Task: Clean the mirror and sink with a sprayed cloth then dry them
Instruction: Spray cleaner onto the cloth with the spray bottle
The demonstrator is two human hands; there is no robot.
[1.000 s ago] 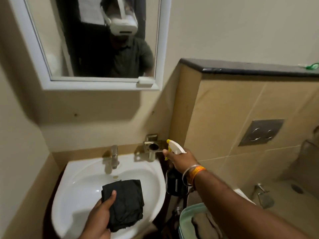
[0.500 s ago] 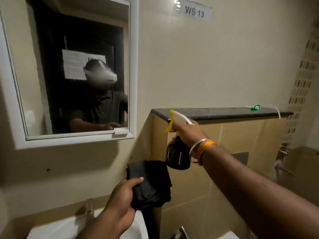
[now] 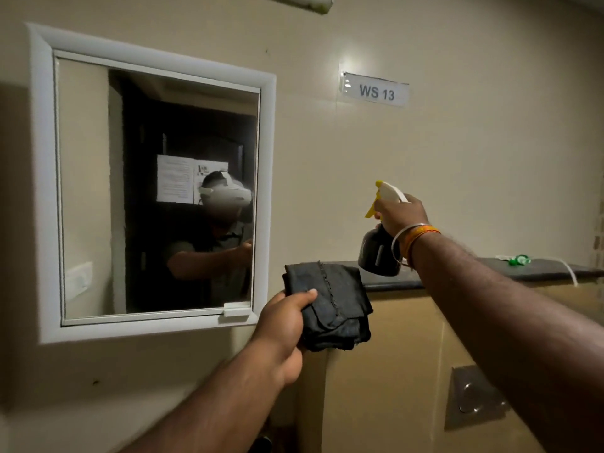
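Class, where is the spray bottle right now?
In the head view, the spray bottle is right of centre, gripped by the right hand, just above the dark ledge and right of the black cloth.

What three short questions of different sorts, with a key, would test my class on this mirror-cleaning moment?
1. True or false: the left hand holds a white cloth.
2. Multiple choice: the nozzle of the spray bottle in the right hand points toward: A the mirror; B the ledge; C the floor.
3. Fill in: the wall sign reads ____.

Key
1. False: the black cloth is dark and folded.
2. A: it points left, toward the mirror.
3. WS 13.
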